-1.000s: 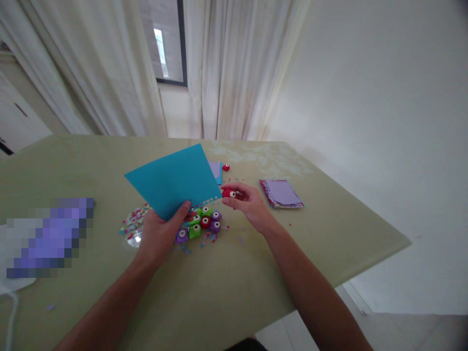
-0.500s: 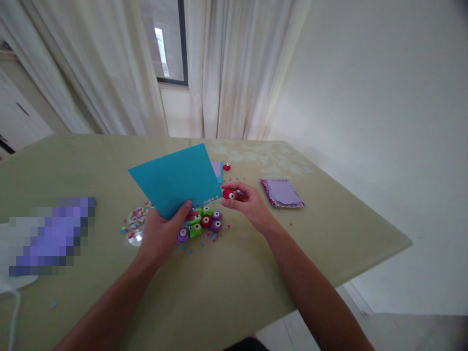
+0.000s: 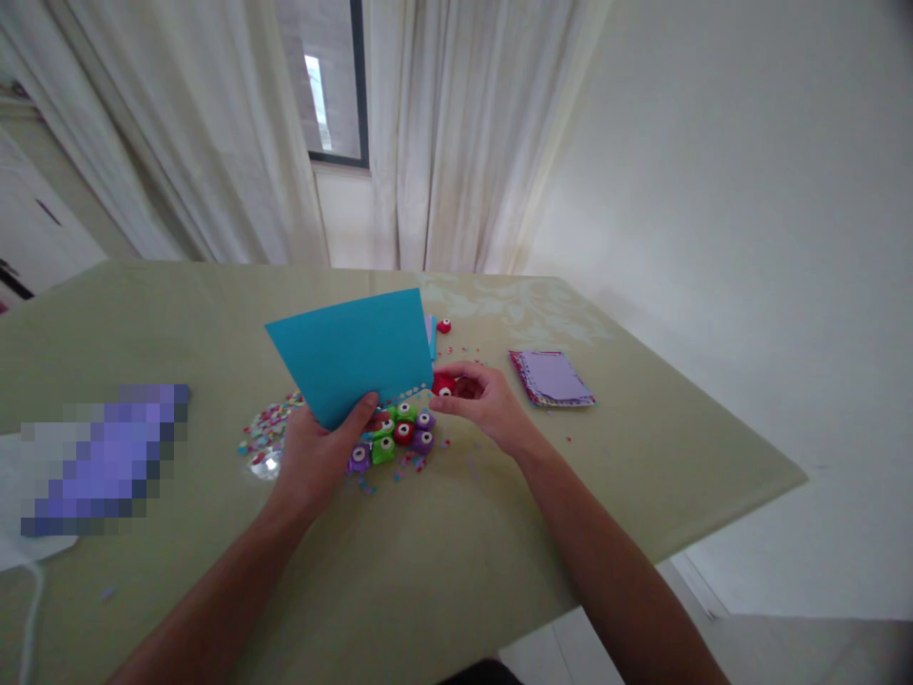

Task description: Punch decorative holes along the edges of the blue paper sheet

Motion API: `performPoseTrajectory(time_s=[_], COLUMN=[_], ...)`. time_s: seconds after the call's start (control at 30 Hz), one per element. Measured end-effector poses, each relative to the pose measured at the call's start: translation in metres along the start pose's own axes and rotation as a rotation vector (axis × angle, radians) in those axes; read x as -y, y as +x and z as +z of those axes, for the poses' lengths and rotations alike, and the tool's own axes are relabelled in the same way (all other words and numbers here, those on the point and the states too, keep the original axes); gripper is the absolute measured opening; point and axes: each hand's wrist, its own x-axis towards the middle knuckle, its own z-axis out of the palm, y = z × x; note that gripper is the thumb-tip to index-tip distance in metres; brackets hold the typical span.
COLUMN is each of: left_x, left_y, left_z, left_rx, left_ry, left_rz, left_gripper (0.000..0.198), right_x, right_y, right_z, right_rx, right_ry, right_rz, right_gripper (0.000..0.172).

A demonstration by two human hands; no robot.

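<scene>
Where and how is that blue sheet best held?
The blue sheet is thin and tilted up, so likely its lower left corner, pinched from the near side as the left hand does; the visible holes lie farther right along its edge.

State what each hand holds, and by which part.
The left hand holds the blue card near its lower left corner, thumb in front; the right hand holds a red punch, fingers above and thumb below.

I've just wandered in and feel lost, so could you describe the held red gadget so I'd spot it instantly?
Above the pale green table, find the blue sheet in the left hand. By its lower right corner, the right hand grips the red gadget. Unlike the red lookalikes resting on the table, this one is held.
</scene>
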Motion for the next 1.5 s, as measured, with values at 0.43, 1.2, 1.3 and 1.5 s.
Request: performPoseTrajectory(time_s=[0.43, 1.2, 1.3, 1.5], left_x=[0.000, 0.007, 0.007, 0.009], left_y=[-0.001, 0.001, 0.001, 0.001], left_z=[0.001, 0.003, 0.003, 0.003], left_rx=[0.017, 0.041, 0.050, 0.065], left_ry=[0.021, 0.021, 0.023, 0.029], left_rz=[0.018, 0.061, 0.061, 0.086], left_gripper=[0.041, 0.042, 0.042, 0.041], right_x=[0.004, 0.006, 0.006, 0.004], right_y=[-0.002, -0.001, -0.001, -0.001], right_z=[0.002, 0.008, 0.009, 0.009], right_rx=[0.034, 0.060, 0.066, 0.066], right_ry=[0.069, 0.294, 0.278, 0.249], right_rz=[0.052, 0.168, 0.160, 0.130], right_gripper=[0.048, 0.049, 0.048, 0.047])
